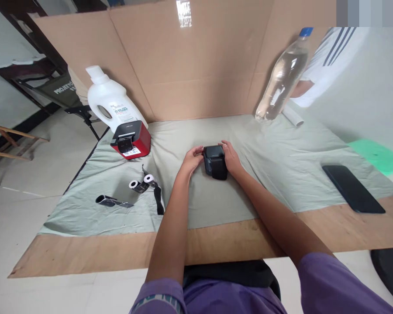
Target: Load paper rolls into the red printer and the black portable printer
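Left hand (192,159) and right hand (232,159) flank a small black device (215,151), clasping it between them at the middle of the tabletop (222,235). The left hand's fingers are half curled, their tips against the device's left side; the right hand is bent around its right edge, the fingers reaching towards the far corner. A broad black strip (219,169) runs down the device's near face. Whether the device rests on the pale green cloth (196,205) or is slightly raised, one cannot tell.

To the left, a red and black box-shaped machine (136,141) stands just in front of a white jug (109,100). Nearer the person are two small rolls (142,183) with white ends and loose dark strips, and beside them a dark curled piece (109,201). Cardboard (196,65) rises behind the cloth. On the right, a clear bottle (283,80) with a blue cap stands near a pale tube (293,114), and a dark phone (353,188) lies across the cloth's edge. Beyond the bottle, a person in a white striped sleeve (336,54) is partly visible.
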Demonstrator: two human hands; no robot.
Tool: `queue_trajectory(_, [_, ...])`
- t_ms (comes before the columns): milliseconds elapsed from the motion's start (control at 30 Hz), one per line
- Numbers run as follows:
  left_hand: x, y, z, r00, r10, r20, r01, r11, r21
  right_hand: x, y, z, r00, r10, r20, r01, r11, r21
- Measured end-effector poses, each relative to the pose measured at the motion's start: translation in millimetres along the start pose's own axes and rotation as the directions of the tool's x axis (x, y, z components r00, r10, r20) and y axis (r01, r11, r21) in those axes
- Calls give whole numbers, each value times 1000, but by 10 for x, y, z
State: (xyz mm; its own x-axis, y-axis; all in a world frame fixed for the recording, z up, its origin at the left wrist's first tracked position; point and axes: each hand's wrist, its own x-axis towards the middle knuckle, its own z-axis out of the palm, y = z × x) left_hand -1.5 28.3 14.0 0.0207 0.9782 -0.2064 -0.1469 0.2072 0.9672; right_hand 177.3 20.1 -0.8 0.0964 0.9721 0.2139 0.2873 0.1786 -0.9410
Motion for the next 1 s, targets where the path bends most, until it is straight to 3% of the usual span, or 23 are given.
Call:
queue_trajectory(367, [9, -8, -51, 999, -30, 36, 32, 998, -63, 6, 23, 13, 1000, -1, -27, 2, 1000, 31])
queue_trajectory(867, [22, 59, -51, 998, -70, 4, 70, 993, -97, 17, 40, 22, 1000, 5, -26, -4, 999, 48])
queue_trajectory(933, [0, 17, -29, 998, -47, -30, 44, 995, -90, 15, 38, 17, 1000, 7, -26, -6, 999, 49])
queue_trajectory(1000, [-42, -62, 11, 995, 49, -87, -53, 997, -47, 13, 39, 12, 1000, -2, -27, 3, 999, 48])
